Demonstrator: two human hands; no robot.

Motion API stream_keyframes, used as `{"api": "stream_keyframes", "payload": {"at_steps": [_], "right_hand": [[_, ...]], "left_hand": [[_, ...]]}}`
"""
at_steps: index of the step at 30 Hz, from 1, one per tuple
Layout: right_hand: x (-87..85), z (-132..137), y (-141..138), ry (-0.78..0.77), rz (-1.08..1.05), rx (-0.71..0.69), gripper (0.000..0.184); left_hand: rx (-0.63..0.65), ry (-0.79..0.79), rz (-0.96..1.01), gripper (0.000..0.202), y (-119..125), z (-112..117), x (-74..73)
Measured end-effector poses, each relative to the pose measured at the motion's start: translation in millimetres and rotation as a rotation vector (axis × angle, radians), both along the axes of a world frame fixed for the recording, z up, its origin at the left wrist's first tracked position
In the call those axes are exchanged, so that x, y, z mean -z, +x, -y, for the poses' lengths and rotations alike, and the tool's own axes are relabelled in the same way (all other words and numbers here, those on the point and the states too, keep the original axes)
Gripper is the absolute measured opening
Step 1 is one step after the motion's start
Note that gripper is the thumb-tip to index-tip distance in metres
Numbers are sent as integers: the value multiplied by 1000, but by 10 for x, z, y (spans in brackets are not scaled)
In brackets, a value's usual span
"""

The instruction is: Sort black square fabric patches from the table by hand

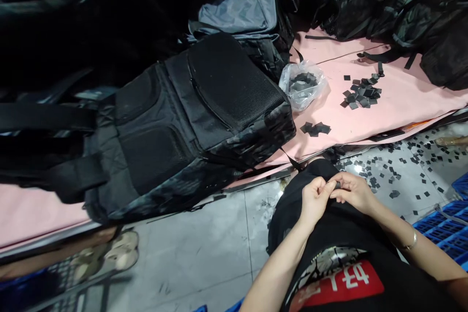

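Note:
My left hand (317,200) and my right hand (354,191) meet over my lap, fingers pinched together on a small black piece (337,185) between them. A thin black strap (292,160) runs from the hands' area up to a large black camouflage backpack (183,122) lying on the pink table (365,122) to the left. Loose black squares (360,92) lie in a pile on the table beyond my hands, and a smaller heap (315,129) sits nearer the edge.
A clear plastic bag (302,85) of black squares sits beside the backpack. More dark backpacks (402,5) are stacked along the back. Several black squares litter the grey tiled floor (402,165). Blue crates (444,229) stand at the right.

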State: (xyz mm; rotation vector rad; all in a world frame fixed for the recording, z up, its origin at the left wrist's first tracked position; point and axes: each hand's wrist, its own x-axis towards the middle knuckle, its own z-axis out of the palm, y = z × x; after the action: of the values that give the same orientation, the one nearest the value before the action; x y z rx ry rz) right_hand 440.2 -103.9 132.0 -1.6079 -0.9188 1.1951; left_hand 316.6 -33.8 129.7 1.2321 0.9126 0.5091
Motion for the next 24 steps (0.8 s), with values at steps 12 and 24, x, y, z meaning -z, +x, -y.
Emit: {"api": "stream_keyframes", "payload": {"at_steps": [12, 24], "right_hand": [[2, 62, -88, 225, 445, -32, 26], [38, 107, -41, 237, 260, -261, 50]], "left_hand": [[-53, -170, 33, 32, -84, 26, -21], [-55, -92, -12, 29, -122, 52, 60]]}}
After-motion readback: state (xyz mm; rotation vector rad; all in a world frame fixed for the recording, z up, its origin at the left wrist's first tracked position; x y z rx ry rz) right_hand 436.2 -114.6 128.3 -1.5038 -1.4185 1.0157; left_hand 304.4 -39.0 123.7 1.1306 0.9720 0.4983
